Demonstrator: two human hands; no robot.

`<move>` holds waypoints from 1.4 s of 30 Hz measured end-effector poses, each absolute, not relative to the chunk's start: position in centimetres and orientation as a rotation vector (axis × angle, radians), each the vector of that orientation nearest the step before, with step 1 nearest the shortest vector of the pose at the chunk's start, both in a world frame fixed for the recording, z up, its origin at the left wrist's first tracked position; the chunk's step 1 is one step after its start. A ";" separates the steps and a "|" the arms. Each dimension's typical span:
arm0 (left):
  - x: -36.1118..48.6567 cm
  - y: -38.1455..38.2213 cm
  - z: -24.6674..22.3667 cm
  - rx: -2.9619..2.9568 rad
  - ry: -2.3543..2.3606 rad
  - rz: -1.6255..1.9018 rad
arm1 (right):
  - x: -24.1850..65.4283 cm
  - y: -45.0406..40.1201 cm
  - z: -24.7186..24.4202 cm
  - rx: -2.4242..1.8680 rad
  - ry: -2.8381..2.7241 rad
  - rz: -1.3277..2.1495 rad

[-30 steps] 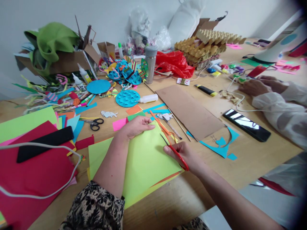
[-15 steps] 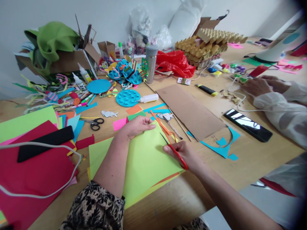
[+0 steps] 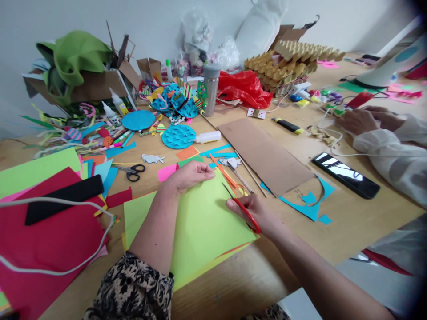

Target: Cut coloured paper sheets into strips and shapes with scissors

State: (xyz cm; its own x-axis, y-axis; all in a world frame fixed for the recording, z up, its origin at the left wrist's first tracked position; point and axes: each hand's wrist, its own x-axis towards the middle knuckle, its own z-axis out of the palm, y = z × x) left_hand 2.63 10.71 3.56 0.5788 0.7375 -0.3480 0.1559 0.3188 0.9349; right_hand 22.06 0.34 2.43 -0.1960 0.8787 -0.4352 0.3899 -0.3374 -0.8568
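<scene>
My left hand (image 3: 193, 176) is closed on the far edge of a yellow-green sheet of paper (image 3: 203, 226), thumb and fingers pinching it. Red-handled scissors (image 3: 245, 211) are in my right hand (image 3: 255, 211), its fingers wrapped round the handles. Their dark blades point up and left over the sheet's right side, short of my left hand. Orange and yellow sheets peek out under the near edge of the green paper. Just beyond my hands are orange paper strips (image 3: 227, 178), a paintbrush (image 3: 239, 178) and a white fish cutout (image 3: 230, 162).
Brown cardboard (image 3: 263, 155) lies right of centre, with a phone (image 3: 346, 174) beyond it. Black scissors (image 3: 135, 171) and red paper (image 3: 53, 253) are at left. A steel bottle (image 3: 211, 91) stands behind. A co-worker's hands (image 3: 360, 120) rest at the right.
Little differs. The view has shifted slightly; both hands keep their hold on the paper and the scissors.
</scene>
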 end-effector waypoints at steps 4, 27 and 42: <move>2.7 10.7 3.6 1.199 0.921 0.463 | 21.8 0.5 2.4 -1.650 -1.467 1.539; 2.6 10.7 3.6 1.213 0.925 0.466 | 21.2 1.1 3.2 -1.675 -1.464 1.500; 2.4 10.9 3.6 1.268 0.945 0.454 | 21.1 1.4 3.3 -1.660 -1.487 1.507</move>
State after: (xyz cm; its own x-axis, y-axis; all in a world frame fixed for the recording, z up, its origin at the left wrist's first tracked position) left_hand 2.36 10.93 3.64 0.5636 0.7508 -0.3445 0.2004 0.2804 0.9387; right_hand 21.11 1.39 3.28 -0.1763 0.8923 -0.4155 0.4038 -0.3194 -0.8573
